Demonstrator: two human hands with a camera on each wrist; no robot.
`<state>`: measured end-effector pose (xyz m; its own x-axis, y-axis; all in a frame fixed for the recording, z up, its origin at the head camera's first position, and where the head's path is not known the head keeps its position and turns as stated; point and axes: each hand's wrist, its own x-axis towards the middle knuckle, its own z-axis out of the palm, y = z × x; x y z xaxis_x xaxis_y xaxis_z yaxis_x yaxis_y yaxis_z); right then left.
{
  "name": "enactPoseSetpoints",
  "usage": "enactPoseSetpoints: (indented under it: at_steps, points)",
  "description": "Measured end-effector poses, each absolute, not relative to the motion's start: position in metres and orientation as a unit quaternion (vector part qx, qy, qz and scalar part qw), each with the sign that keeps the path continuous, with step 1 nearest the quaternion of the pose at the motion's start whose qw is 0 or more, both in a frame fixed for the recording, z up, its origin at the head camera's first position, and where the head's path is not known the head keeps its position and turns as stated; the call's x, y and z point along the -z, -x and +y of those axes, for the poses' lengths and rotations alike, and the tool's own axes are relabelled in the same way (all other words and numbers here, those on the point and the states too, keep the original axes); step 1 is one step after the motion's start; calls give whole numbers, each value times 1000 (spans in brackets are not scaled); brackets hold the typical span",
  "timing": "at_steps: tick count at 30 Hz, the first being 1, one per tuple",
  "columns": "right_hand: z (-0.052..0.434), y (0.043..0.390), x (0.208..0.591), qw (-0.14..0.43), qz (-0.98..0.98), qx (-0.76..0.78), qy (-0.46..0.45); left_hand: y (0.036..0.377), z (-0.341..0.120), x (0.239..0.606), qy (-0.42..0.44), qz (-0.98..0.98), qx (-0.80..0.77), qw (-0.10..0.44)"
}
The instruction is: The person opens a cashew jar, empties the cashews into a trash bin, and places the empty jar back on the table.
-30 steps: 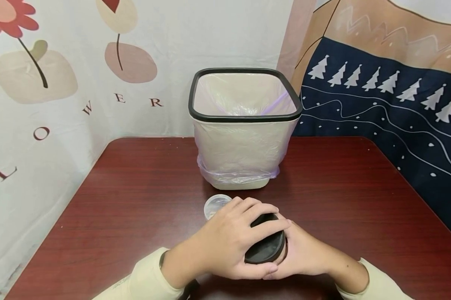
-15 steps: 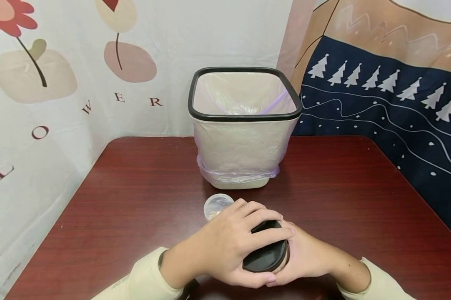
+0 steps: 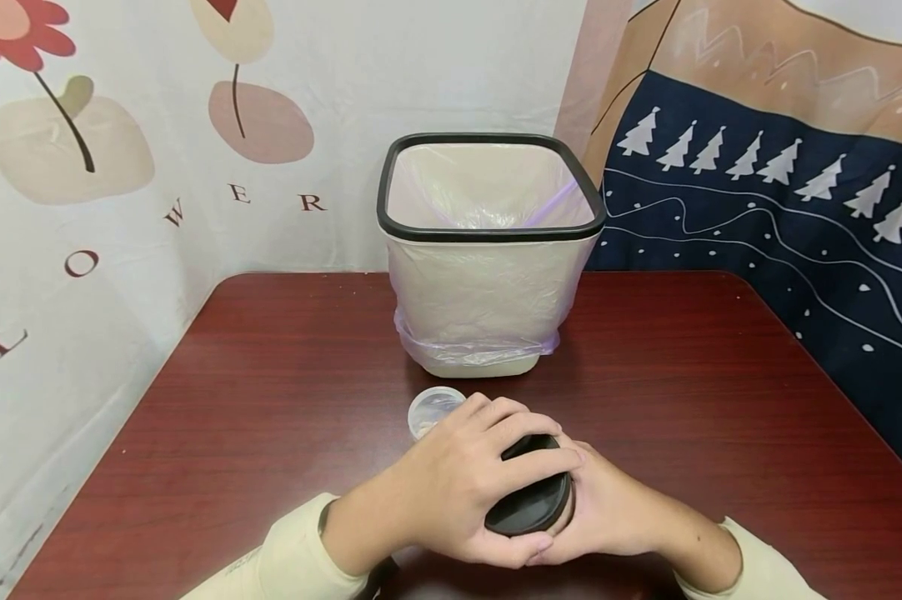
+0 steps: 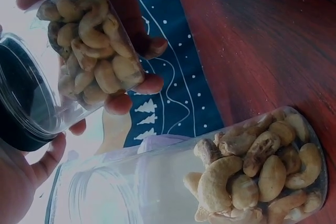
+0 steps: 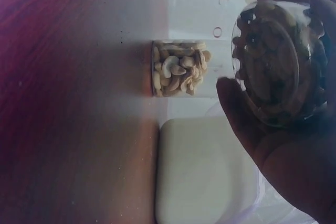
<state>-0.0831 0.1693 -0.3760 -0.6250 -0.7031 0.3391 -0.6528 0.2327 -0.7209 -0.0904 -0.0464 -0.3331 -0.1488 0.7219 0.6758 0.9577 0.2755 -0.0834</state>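
- The left hand [image 3: 458,479] is curled over the black lid [image 3: 529,504] of a clear jar of nuts [image 4: 86,51].
- The right hand [image 3: 608,508] wraps around the same jar from the other side.
- The jar is held just above the tabletop [image 3: 271,392], in front of the bin [image 3: 488,258].
- A second little jar of nuts [image 3: 432,411] stands between the bin and the hands.

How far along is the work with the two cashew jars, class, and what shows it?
Early. Done: a lidless jar of cashews stands on the table before the lined bin. In hand: the left hand grips the black lid of the second jar, held by the right hand. Left: that lid is on; the bin looks empty.
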Motion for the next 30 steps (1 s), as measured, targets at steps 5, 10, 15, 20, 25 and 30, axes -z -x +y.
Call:
enactPoseSetpoints:
  at_steps: [5,10,15,20,25,30]
  points:
    - [168,84,378,20,784,448,428,91,-46,333,564,-737,190,321]
    - [168,82,377,21,796,448,407,90,-45,333,555,-742,189,325]
    - [166,79,375,17,806,449,385,90,-45,333,544,-751,192,322]
    - [165,78,374,15,814,448,368,89,-45,334,536,-759,189,319]
    - [164,77,372,9,824,441,355,90,-45,334,528,-764,185,321]
    - [164,78,372,4,824,439,358,91,-46,333,533,-764,185,312]
